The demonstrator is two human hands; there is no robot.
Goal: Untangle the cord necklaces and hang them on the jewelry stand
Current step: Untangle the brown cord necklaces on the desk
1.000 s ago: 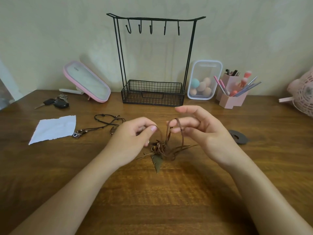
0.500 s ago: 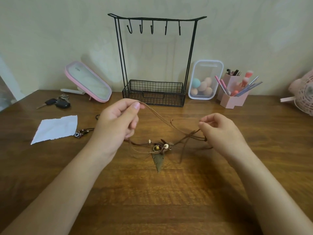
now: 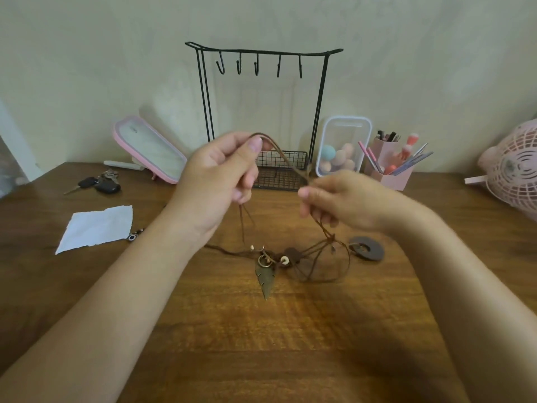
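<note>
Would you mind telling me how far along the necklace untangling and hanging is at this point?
Nothing is hung yet: all five hooks on the jewelry stand are bare. In hand: the left hand and right hand hold a lifted loop of the brown cord, while its leaf pendant lies amid tangled strands. Left: freeing it, hanging it, then the other necklace.

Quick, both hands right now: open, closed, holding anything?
Left hand: closed, pinching the upper bend of the brown cord.
Right hand: closed, pinching the same cord lower down.
</note>
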